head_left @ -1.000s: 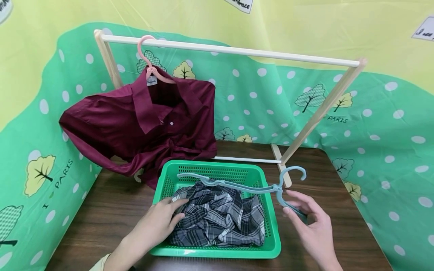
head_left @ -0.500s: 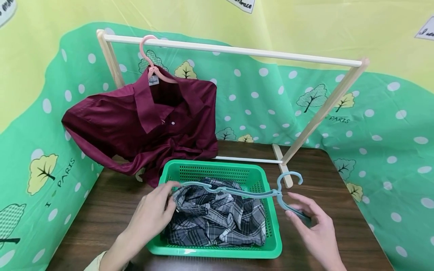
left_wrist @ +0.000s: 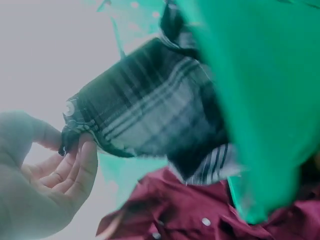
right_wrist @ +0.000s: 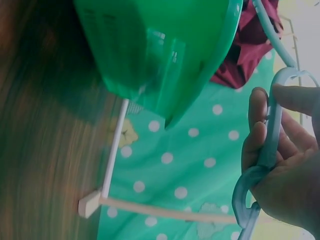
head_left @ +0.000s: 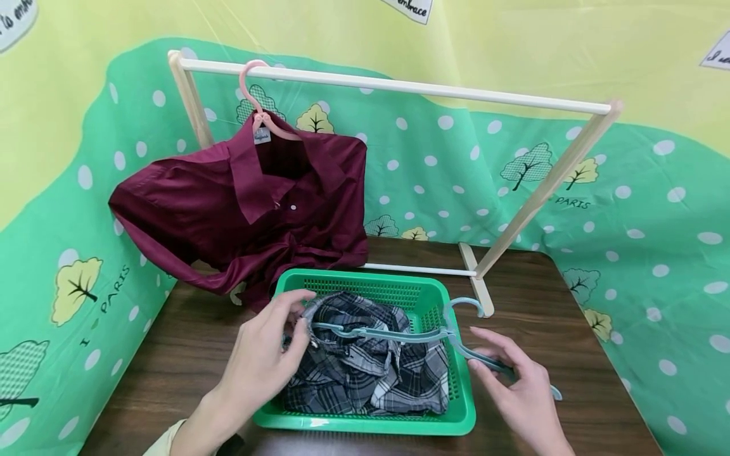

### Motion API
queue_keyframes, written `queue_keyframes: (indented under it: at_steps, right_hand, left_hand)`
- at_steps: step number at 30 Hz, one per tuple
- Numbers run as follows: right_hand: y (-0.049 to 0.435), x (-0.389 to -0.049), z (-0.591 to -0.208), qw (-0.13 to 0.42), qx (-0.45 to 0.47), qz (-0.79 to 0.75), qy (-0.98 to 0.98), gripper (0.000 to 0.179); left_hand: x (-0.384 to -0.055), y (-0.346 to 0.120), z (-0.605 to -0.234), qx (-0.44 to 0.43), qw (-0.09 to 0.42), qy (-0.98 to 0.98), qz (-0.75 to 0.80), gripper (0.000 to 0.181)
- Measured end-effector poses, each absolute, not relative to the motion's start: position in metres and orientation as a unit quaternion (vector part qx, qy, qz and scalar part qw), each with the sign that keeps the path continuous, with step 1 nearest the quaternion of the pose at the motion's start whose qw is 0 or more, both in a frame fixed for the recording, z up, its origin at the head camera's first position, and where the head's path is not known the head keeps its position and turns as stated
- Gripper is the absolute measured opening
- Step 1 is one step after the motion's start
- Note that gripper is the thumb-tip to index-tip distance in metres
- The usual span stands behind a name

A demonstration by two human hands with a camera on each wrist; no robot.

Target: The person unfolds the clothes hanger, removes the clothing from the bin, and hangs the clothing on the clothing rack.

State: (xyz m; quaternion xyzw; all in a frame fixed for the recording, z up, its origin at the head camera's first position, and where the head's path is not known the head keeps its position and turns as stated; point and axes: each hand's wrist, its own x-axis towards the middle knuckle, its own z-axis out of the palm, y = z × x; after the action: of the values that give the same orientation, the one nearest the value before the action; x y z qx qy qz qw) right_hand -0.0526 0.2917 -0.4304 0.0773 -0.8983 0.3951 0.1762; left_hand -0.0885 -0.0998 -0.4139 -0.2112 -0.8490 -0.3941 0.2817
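Observation:
A black, grey and white plaid shirt [head_left: 410,380] lies crumpled in the green basket [head_left: 365,427]. At the basket's left side my left hand [head_left: 256,354] pinches an edge of the shirt and lifts it; in the left wrist view a button shows beside the thumb and fingertips of that hand [left_wrist: 50,185]. My right hand [head_left: 521,389], right of the basket, grips one arm of a light blue folding hanger [head_left: 399,335]. The hanger's other arm reaches across the shirt, its tip at the raised edge near my left fingers. Whether the tip is inside the shirt I cannot tell.
Behind the basket stands a rack with a white top bar [head_left: 399,83] and wooden legs [head_left: 538,196]. A maroon shirt [head_left: 194,202] hangs at its left on a pink hanger [head_left: 249,88], its lower part reaching the dark wooden table [head_left: 148,380]. Patterned cloth surrounds the table.
My left hand has taken hold of the shirt's edge and raised it. The blue hanger has come lower and a little left, its far tip now at that edge.

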Motion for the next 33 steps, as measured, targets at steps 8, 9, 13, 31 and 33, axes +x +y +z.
queue_keyframes:
  at_steps: [8, 9, 13, 31, 33]
  right_hand:
    - [0.270, -0.052, -0.431, 0.184, 0.081, 0.420, -0.885, 0.058]
    - [0.269, -0.051, -0.431, 0.184, 0.079, 0.420, -0.885, 0.058]
    - [0.263, -0.049, -0.433, 0.183, 0.072, 0.424, -0.884, 0.056]
    - [0.230, -0.040, -0.439, 0.213, 0.130, 0.461, -0.852, 0.058]
    - [0.225, -0.040, -0.438, 0.212, 0.130, 0.467, -0.848, 0.059]
  left_hand:
    - [-0.081, -0.079, -0.404, -0.282, 0.292, -0.820, -0.404, 0.049]
    - [-0.080, -0.077, -0.403, -0.284, 0.293, -0.818, -0.406, 0.049]
    - [-0.076, -0.069, -0.402, -0.288, 0.284, -0.818, -0.410, 0.050]
    - [-0.052, -0.028, -0.393, -0.396, 0.213, -0.784, -0.427, 0.042]
    - [-0.051, -0.024, -0.396, -0.398, 0.200, -0.784, -0.432, 0.041]
